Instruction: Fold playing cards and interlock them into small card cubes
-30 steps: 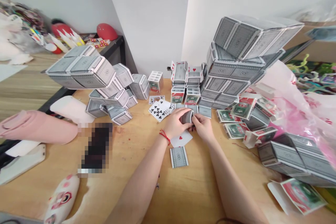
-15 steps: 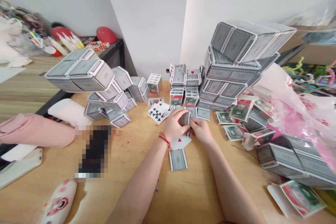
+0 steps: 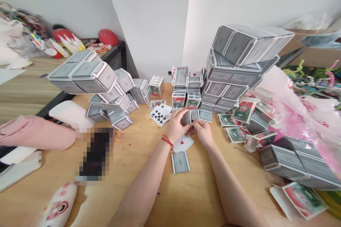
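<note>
Between my two hands is a grey-backed playing card piece [image 3: 187, 118], standing on edge; whether it is one card or several folded together I cannot tell. My left hand [image 3: 177, 126] curls round it from the left, a red string on the wrist. From the right, the fingertips of my right hand [image 3: 201, 130] pinch its lower right edge. Below my hands a heart card [image 3: 183, 143] lies face up, partly covered. Closer to me lies a grey-backed card [image 3: 180, 162] with folded white edges. Face-up club cards [image 3: 161, 115] are spread left of my left hand.
A tall stack of card-covered blocks [image 3: 229, 71] rises at the right, another [image 3: 93, 76] at the left. Card boxes [image 3: 238, 134] lie right of my hands, beside a clear plastic bag [image 3: 301, 103]. A blurred dark object [image 3: 96, 154] and a pink roll [image 3: 39, 133] are on the left.
The held card piece has turned slightly, showing more of its patterned back. My hands stay close together in nearly the same place; the view has shifted a little.
</note>
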`<state>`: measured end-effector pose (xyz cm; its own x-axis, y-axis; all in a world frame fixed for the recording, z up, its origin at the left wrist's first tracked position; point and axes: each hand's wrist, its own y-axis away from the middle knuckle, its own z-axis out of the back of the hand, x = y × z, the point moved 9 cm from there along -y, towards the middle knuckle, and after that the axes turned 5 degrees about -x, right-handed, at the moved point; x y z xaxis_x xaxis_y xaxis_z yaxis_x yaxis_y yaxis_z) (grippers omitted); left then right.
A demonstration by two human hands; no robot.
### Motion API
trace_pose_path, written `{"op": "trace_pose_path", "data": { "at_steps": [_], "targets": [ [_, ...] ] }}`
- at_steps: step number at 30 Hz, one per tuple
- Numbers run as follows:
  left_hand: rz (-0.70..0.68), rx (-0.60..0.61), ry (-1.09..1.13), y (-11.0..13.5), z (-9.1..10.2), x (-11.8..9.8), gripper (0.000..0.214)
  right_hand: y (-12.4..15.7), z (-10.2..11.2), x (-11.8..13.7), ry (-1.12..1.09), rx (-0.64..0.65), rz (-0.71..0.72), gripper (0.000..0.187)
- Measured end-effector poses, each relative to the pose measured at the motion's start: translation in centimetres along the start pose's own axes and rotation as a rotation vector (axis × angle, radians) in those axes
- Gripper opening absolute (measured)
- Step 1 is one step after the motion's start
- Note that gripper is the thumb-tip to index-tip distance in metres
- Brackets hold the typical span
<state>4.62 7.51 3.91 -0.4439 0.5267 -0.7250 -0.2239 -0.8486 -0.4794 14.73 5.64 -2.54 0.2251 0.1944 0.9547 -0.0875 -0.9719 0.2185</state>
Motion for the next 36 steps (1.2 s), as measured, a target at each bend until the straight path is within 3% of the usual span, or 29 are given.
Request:
{"op": "trace_pose_path", "data": {
  "at_steps": [9,15,20,26,36],
  "targets": [
    [-0.096,0.02,0.017,-0.1,-0.1,-1.1,0.049,-0.2,0.1,-0.2,0.005,0.034,-0.021,0.022],
    [-0.085,0.023,-0.008,0.0,-0.2,-1.0,0.048,-0.3,0.6,-0.3,0.063,-0.045,-0.02,0.022],
    [-0.05,0.02,-0.032,0.1,-0.3,-0.4,0.051,0.2,0.5,0.4,0.105,-0.1,0.055,0.025],
    [-0.081,0.048,-0.072,0.2,-0.5,-0.7,0.045,0.5,0.6,1.4,0.356,-0.149,0.183,0.031],
    [-0.114,0.077,-0.124,0.2,-0.6,-0.8,0.045,0.4,0.4,1.2,0.375,-0.125,0.164,0.034]
  ]
}}
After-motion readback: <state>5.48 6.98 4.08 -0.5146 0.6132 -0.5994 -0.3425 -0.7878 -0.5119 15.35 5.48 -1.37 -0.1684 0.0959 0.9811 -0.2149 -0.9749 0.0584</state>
